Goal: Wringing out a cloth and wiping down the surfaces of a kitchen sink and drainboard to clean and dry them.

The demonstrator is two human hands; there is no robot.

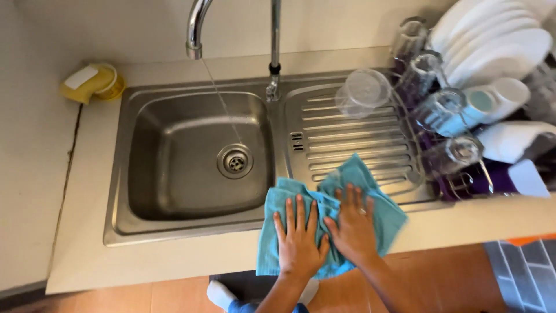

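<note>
Both hands lie flat on a blue cloth [370,217] that sits at the front edge of the tabletop [174,261], half on the steel drainboard [353,145] and half hanging over the front rim. The left hand [299,240] presses the cloth's left part, just beside the sink [174,156]; the right hand [353,226], with a ring, presses the middle. All the fingers are spread open and flat, gripping nothing; they only bear down on the cloth.

By the look of it, the step in hand is wiping the drainboard's front edge. A further stroke would call for steady downward pressure and a slide along the ribs, keeping the cloth from slipping off the front rim.

Water runs in a thin stream from the tap [195,29] toward the drain [234,160]. A clear plastic tub [363,93] lies on the drainboard's back part, in the path of any wipe toward the rear. At the right edge a dish rack [463,185] crowds the drainboard with upturned glasses [443,110], white plates [498,40] and a cup [498,95]. A yellow sponge holder [95,81] sits at the back left corner
</note>
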